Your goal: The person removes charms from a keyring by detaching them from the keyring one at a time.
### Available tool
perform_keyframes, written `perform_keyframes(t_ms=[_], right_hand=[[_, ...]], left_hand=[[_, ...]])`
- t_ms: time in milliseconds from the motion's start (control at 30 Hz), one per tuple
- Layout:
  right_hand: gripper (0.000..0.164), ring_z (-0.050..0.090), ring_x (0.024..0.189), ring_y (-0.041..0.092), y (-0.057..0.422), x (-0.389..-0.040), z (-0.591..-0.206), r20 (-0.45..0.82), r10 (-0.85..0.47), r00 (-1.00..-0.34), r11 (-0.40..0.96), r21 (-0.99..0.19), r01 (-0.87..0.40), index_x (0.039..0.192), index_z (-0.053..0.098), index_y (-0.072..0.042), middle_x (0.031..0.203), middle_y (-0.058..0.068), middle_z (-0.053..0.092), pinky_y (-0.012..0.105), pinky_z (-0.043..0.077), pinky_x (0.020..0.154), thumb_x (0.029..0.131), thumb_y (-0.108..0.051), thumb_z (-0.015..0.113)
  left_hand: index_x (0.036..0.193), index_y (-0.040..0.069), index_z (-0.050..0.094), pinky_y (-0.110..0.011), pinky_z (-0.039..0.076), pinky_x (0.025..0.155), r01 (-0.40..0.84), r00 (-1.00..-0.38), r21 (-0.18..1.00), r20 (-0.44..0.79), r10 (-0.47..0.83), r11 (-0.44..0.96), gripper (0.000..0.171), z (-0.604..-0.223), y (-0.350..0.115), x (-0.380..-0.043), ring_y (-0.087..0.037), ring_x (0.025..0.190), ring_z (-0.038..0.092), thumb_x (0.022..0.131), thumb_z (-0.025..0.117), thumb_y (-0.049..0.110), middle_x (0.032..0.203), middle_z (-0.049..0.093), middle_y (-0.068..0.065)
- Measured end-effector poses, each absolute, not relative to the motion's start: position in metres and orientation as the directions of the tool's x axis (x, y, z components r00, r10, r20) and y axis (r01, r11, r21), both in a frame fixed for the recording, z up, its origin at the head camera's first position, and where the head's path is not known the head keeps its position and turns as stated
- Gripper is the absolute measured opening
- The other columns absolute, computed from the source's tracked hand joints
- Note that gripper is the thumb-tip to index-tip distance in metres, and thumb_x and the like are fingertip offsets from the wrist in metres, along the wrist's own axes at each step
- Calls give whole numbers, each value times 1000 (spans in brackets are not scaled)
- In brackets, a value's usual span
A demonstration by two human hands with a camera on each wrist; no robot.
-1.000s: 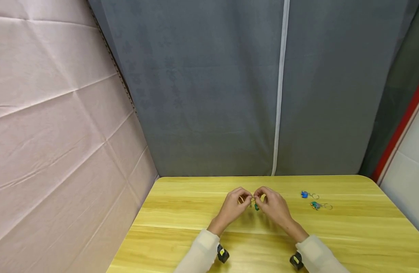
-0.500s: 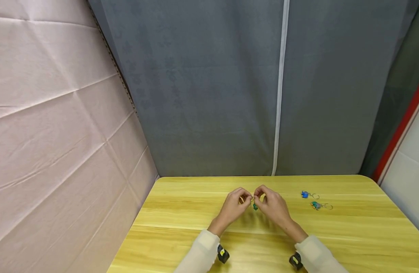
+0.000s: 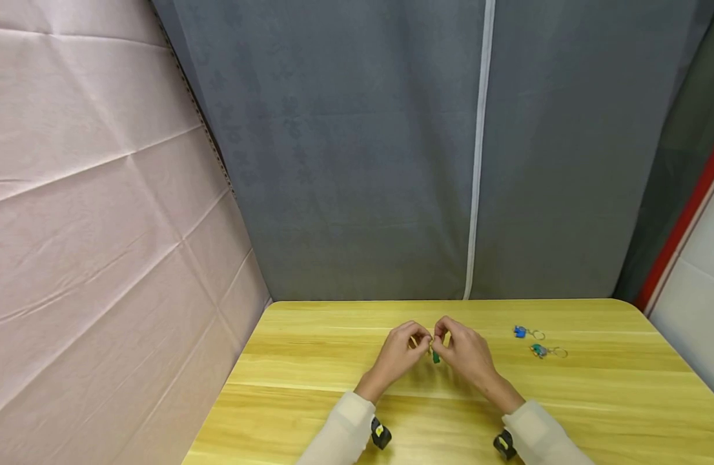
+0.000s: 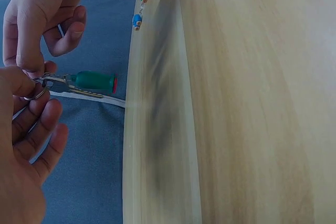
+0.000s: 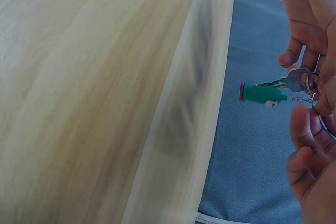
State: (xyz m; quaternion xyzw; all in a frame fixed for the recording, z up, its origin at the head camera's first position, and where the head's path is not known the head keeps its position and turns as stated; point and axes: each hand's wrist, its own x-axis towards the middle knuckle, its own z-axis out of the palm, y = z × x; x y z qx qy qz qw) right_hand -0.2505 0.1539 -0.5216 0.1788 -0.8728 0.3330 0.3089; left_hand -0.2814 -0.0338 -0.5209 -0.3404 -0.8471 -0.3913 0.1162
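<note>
My left hand [image 3: 397,350] and right hand [image 3: 466,352] meet above the table, fingertips together. Between them they pinch a metal key ring [image 4: 35,96]. A silver key [image 5: 298,80] hangs from it, and so does a green bottle-shaped charm [image 4: 94,80] with a red end, on a short chain. In the right wrist view the charm looks blurred, and fingers cover part of the ring. Which fingertip bears on which part of the ring is hard to tell.
On the wooden table [image 3: 310,426], right of the hands, lie a blue keychain [image 3: 520,332] and a green-and-grey keychain [image 3: 540,351], each with a ring. A grey curtain [image 3: 357,161] stands behind the table's far edge, a pale cloth wall [image 3: 113,226] at left.
The green charm has swung and turned slightly below the fingers. Both hands stay nearly in place, with only small finger movements at the ring.
</note>
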Motion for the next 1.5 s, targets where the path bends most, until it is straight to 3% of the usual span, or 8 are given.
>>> perform_keyframes(t_ms=[233,533,1233,1500], right_hand=[[22,38,56,-6,154,-250,-522,664,-125,-737,728,-443,-523,87,61,-19,74,-7,62,18,33,48,81,-2,74],[18,37,54,-3,156,-250,-521,588,-160,-793,739,-462,-491,86,60,-18,72,-8,58,19,34,49,84,-5,71],[7,42,60,-4,167,-253,-522,502,-237,-832,670,-536,-514,90,63,-14,72,-13,54,19,38,53,88,-11,70],[7,42,61,-5,168,-251,-521,476,-262,-839,648,-558,-519,97,64,-14,78,-11,58,18,39,54,98,-10,70]], left_hand=[[105,12,76,-15,55,74,669,-741,573,463,486,474,12,-521,-34,-280,0,84,61,108,64,15,100,74,0],[105,13,76,-12,53,74,667,-742,564,451,496,486,13,-522,-34,-281,1,83,61,108,64,17,100,75,0],[107,14,79,-14,53,75,666,-742,574,448,499,475,21,-519,-35,-279,1,84,63,110,61,24,102,77,1],[107,14,79,-17,56,76,651,-755,596,439,487,470,20,-517,-35,-279,0,84,63,110,62,23,102,77,0]])
